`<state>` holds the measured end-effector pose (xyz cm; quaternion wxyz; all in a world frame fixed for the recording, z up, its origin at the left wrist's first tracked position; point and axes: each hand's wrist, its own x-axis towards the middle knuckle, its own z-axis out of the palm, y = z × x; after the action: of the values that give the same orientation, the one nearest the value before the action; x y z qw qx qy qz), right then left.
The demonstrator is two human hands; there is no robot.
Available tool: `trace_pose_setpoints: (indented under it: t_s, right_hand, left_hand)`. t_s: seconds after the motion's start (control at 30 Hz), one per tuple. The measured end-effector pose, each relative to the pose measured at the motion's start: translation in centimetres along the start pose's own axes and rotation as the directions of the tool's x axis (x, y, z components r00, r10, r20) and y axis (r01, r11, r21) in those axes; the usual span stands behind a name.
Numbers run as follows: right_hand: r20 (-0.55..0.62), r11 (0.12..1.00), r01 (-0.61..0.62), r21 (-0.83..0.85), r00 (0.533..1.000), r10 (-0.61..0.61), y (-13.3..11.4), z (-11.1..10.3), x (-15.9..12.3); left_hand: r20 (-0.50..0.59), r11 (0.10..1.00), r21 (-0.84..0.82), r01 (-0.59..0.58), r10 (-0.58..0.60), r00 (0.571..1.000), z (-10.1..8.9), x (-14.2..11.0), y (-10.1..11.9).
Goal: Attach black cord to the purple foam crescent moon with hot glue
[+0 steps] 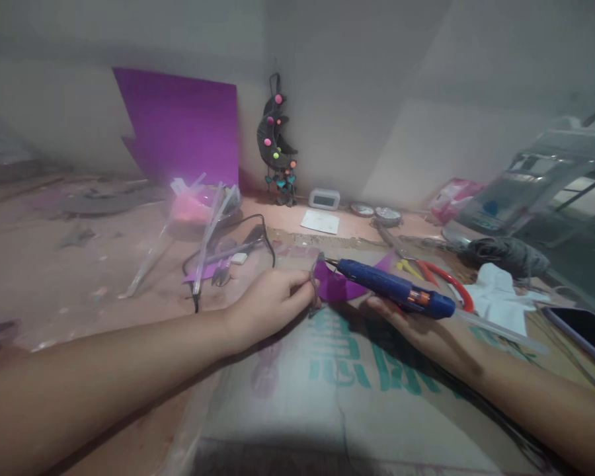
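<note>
My right hand (406,324) is wrapped around a blue hot glue gun (387,281), whose nozzle points left. A clear glue stick (500,330) sticks out of its back end. My left hand (282,297) is closed in a pinch at the left end of a purple crescent-shaped piece (340,287). Thin grey yarn shows along that end, by the fingertips. The gun's nozzle tip is close to this edge; whether it touches I cannot tell. Part of the crescent is hidden behind the gun.
A printed sack covers the worktop. Red-handled scissors (449,284), grey yarn (506,254), a white tissue (496,297) and a phone (585,334) lie right. Leftward are glue sticks (211,231) and a black cable (272,244). A purple sheet (188,125) and a moon ornament (272,135) stand behind.
</note>
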<state>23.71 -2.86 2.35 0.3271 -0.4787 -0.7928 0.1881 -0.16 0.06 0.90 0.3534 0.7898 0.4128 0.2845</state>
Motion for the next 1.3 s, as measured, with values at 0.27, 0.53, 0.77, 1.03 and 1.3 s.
trace_pose_setpoints:
  t_s: [0.27,0.53,0.77,1.03,1.3]
  right_hand:
    - [-0.249,0.988,-0.086,0.128,0.962,0.116,-0.5,-2.3,0.1]
    - [-0.392,0.979,-0.072,0.191,0.909,0.143,1.1,-5.6,2.5]
    - [-0.260,0.984,-0.173,-0.053,0.953,0.154,3.9,-4.6,8.8]
    - [-0.104,0.926,-0.336,-0.174,0.941,0.322,7.2,-1.2,15.5]
    - [0.022,0.948,-0.295,-0.115,0.954,0.300,9.0,-0.4,16.1]
  left_hand:
    - [-0.065,0.890,-0.421,0.173,-0.220,0.973,0.1,0.7,-0.4]
    - [0.157,0.898,-0.413,0.150,-0.092,0.983,0.4,0.2,0.0]
    - [0.151,0.915,-0.387,0.118,-0.063,0.986,0.4,0.3,0.0]
    - [0.168,0.917,-0.383,0.108,-0.046,0.985,0.5,0.4,-0.3]
    - [0.167,0.912,-0.396,0.107,-0.043,0.985,0.6,0.5,-0.6]
